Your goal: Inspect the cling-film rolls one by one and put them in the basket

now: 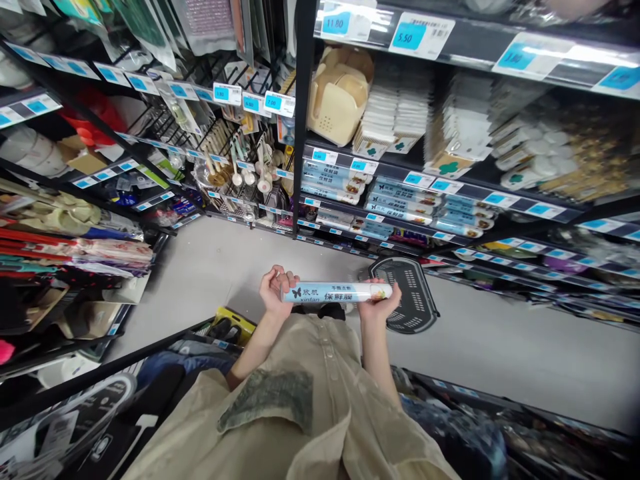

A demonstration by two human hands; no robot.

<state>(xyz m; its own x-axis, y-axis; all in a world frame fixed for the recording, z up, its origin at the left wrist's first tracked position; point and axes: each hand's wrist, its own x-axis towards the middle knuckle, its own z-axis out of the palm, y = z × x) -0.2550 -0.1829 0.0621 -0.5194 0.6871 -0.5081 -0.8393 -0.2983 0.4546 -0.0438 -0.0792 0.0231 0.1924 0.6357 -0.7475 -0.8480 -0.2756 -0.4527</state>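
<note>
**Shop aisle: roll of cling film held level in both hands**

Both forearms reach forward, bare from the elbow, meeting at waist height over the grey floor (500, 360). Left hand (277, 288): fingers curled around the left end of the roll of cling film (336, 292), thumb side toward the body. Right hand (383, 303): cupped under the right end, fingers wrapped up around it. The roll lies level between them, label facing up.

Label on roll: pale blue, butterfly mark, "xinlan" in Latin letters, larger Chinese characters beside it.

Similar blue rolls (400, 203) lie stacked on the shelf ahead. Price tags (409, 35) are blue on white; one reads "5.50". Smaller print unreadable. A black basket (415, 300) rests on the floor just beyond the right hand.
</note>
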